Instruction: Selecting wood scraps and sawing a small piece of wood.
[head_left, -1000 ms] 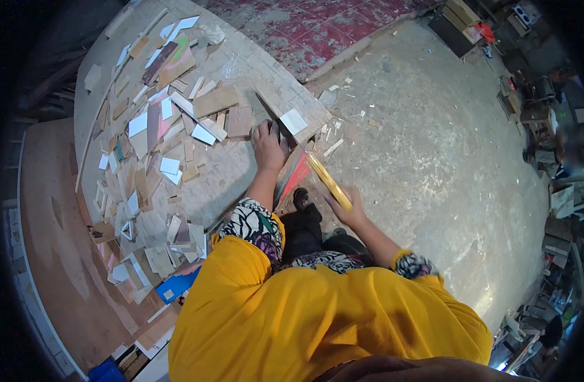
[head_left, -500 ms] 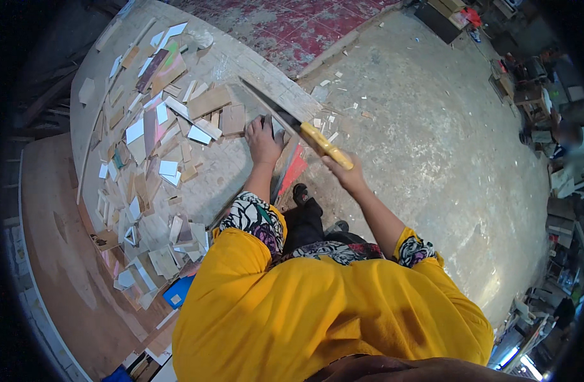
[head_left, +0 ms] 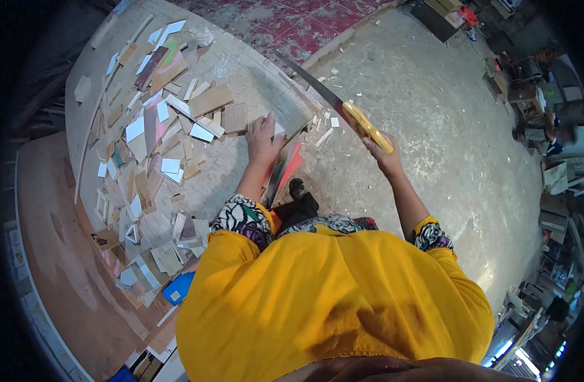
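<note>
In my right hand (head_left: 386, 158) is a hand saw with a yellow handle (head_left: 367, 126), the fingers closed round the grip. Its long dark blade (head_left: 317, 84) points up and left, over the table's right edge and the floor. My left hand (head_left: 263, 143) lies on the worktable (head_left: 225, 167) near that edge, fingers stretched out. Beside its thumb a small pale piece of wood (head_left: 279, 128) shows; the hand covers the rest. A square brown wood block (head_left: 235, 118) sits just left of my fingertips.
Wood offcuts (head_left: 155, 162), some white-faced, crowd the table's left side. A red piece (head_left: 293, 160) shows below the table's right edge. Small scraps (head_left: 327, 135) litter the concrete floor (head_left: 444, 159). A blue object (head_left: 178, 288) lies at the near table end. Clutter lines the far right.
The saw and my right hand have swung right, away from the table edge and my left hand. My left hand stays in nearly the same place, its fingers lying flatter.
</note>
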Action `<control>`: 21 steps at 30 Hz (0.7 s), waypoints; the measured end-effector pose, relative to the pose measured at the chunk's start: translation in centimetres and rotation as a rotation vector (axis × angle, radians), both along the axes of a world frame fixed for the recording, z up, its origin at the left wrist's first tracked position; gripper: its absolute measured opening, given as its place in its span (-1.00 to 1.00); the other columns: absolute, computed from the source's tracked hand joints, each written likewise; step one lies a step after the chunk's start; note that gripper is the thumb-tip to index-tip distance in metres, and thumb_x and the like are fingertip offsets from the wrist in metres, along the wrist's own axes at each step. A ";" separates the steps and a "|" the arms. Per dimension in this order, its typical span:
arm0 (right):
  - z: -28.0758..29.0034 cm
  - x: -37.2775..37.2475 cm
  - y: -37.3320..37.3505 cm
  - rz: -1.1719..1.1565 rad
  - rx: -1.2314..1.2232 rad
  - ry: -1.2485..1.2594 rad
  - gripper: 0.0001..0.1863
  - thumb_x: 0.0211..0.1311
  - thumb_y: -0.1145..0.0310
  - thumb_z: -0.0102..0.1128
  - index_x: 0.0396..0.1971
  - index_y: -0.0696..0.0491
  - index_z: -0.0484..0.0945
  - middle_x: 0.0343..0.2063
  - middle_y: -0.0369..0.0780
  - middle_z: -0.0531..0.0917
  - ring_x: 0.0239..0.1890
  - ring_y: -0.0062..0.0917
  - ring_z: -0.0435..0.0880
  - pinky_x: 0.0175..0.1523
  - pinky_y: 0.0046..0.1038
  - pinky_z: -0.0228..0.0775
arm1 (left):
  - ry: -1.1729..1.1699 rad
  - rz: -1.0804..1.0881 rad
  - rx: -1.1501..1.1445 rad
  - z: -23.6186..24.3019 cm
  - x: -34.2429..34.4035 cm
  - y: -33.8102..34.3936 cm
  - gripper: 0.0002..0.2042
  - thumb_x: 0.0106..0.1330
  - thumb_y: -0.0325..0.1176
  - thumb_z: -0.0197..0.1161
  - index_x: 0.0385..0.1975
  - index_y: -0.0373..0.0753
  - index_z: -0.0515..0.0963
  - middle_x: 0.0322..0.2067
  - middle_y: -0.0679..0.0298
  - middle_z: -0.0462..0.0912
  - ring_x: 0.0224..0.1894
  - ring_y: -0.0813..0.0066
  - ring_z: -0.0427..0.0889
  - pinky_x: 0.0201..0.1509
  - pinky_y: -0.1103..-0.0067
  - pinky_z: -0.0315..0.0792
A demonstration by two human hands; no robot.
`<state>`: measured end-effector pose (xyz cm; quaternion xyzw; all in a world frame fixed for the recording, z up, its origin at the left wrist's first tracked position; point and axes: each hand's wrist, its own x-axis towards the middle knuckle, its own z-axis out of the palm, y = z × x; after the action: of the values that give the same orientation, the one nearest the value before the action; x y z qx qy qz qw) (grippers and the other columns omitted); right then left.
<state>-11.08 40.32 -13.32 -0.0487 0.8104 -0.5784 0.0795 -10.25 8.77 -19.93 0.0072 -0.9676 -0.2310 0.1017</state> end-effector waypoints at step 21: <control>-4.3 -10.2 -17.5 0.685 0.406 0.584 -0.74 -0.18 0.30 0.20 -0.47 0.08 0.39 -0.49 -0.06 0.54 -0.34 -0.12 0.53 -0.27 -0.22 0.37 | -0.101 -0.046 2.328 8.1 -2.6 -6.3 -0.53 0.31 -0.03 -0.09 0.00 -0.31 0.38 -0.05 0.00 0.47 -0.17 0.09 0.55 -0.17 0.24 0.49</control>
<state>-21.26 22.80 -17.62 -0.4558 0.8327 -0.3115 0.0424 -12.88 2.49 -11.85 0.0880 -0.1740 -0.9808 -0.0093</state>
